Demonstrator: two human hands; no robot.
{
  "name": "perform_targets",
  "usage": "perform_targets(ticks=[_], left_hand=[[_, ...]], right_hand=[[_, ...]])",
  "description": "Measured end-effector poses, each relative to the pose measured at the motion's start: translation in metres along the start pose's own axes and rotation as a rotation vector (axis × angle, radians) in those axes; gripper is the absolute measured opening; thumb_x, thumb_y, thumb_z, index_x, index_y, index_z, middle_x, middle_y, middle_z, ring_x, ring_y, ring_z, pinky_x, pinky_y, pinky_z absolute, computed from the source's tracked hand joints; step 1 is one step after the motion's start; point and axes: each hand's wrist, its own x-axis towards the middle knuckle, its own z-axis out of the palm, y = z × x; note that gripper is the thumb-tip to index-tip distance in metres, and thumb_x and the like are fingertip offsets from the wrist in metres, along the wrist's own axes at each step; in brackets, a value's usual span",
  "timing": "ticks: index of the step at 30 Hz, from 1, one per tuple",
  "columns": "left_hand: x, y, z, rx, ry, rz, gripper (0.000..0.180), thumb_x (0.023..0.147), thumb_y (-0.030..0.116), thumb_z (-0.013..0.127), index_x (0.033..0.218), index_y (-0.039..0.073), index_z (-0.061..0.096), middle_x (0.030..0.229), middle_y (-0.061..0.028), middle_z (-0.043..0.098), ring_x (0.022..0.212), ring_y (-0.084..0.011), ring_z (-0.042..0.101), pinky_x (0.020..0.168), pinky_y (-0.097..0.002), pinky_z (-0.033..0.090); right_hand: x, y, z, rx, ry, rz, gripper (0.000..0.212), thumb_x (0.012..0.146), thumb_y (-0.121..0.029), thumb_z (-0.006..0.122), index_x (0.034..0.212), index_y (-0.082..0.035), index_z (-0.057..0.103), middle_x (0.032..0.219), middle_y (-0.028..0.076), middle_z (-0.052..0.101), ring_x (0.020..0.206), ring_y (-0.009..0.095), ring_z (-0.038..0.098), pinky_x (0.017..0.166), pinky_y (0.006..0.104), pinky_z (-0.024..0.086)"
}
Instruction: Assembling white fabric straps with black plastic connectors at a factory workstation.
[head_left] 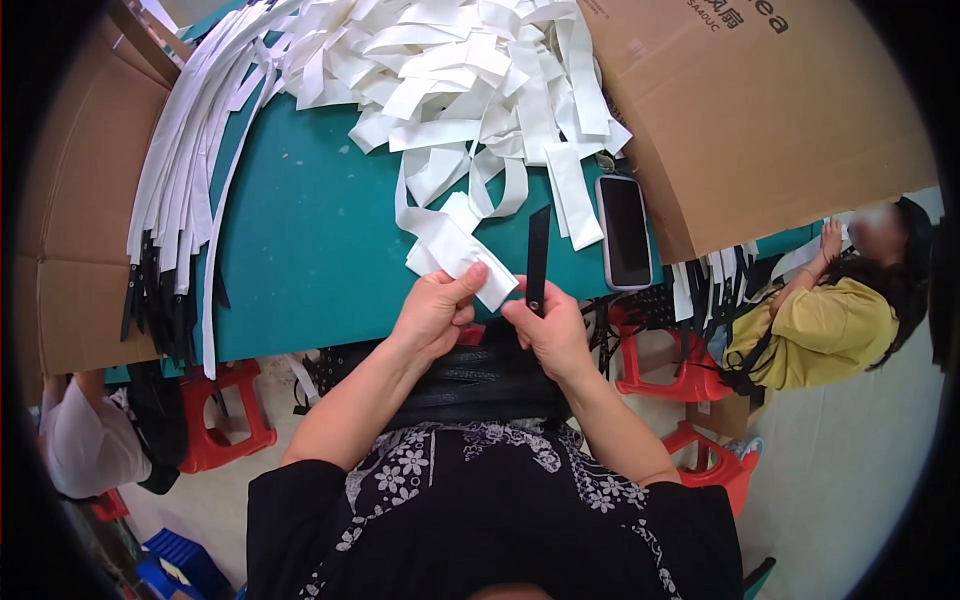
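Green table [300,220] ahead, hands [430,315] pinch flat white strips [452,248], a black strap [538,250].

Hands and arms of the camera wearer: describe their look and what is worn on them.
The left hand and right hand are bare and ungloved, and the forearms are uncovered too. Above them come loose, plain black sleeves, part of a black top with a pale floral print down its front.
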Motion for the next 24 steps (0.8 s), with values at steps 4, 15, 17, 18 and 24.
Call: perform_targets(ticks=[4,15,17,18,24], left_hand=[[0.001,0.002,-0.011,-0.082,0.029,0.003,0.021,0.079,0.024,0.065,0.084,0.006,0.055,0.066,0.0045,0.049,0.048,-0.0016,0.032,0.039,-0.0168,0.023],[0.007,0.015,-0.028,-0.136,0.179,0.004,0.021,0.081,0.027,0.062,0.076,0.009,0.052,0.058,0.0051,0.04,0.045,-0.0033,0.029,0.038,-0.017,0.021],[0.004,0.016,-0.027,-0.115,0.176,0.012,0.021,0.082,0.026,0.062,0.075,0.009,0.051,0.058,0.0051,0.04,0.045,-0.0032,0.029,0.037,-0.0172,0.021],[0.003,0.016,-0.026,-0.093,0.174,0.023,0.021,0.082,0.025,0.062,0.074,0.009,0.051,0.058,0.0051,0.039,0.045,-0.0031,0.029,0.037,-0.0173,0.021],[0.001,0.017,-0.032,0.023,0.225,0.037,0.02,0.081,0.021,0.063,0.073,0.008,0.051,0.058,0.0049,0.04,0.045,-0.0027,0.029,0.037,-0.0179,0.021]], right_hand=[[0.003,-0.001,0.009,0.007,-0.033,-0.036,0.028,0.087,-0.022,0.054,0.105,-0.001,0.048,0.06,-0.001,0.047,0.043,0.005,0.04,0.04,0.0182,0.033],[-0.033,-0.01,0.008,-0.606,-0.05,-0.166,0.019,0.092,-0.019,0.042,0.087,-0.003,0.051,0.046,0.0,0.049,0.038,0.007,0.047,0.037,0.0208,0.036],[-0.031,-0.009,0.008,-0.664,-0.093,-0.187,0.019,0.092,-0.019,0.043,0.087,-0.003,0.051,0.046,0.001,0.048,0.038,0.009,0.049,0.038,0.0224,0.037],[-0.029,-0.007,0.007,-0.664,-0.093,-0.187,0.019,0.092,-0.019,0.043,0.087,-0.003,0.051,0.046,0.001,0.048,0.038,0.009,0.049,0.038,0.0224,0.037],[-0.027,-0.004,0.002,-0.836,-0.109,-0.267,0.018,0.091,-0.018,0.043,0.085,-0.003,0.051,0.045,0.002,0.047,0.039,0.012,0.05,0.039,0.0256,0.036]])
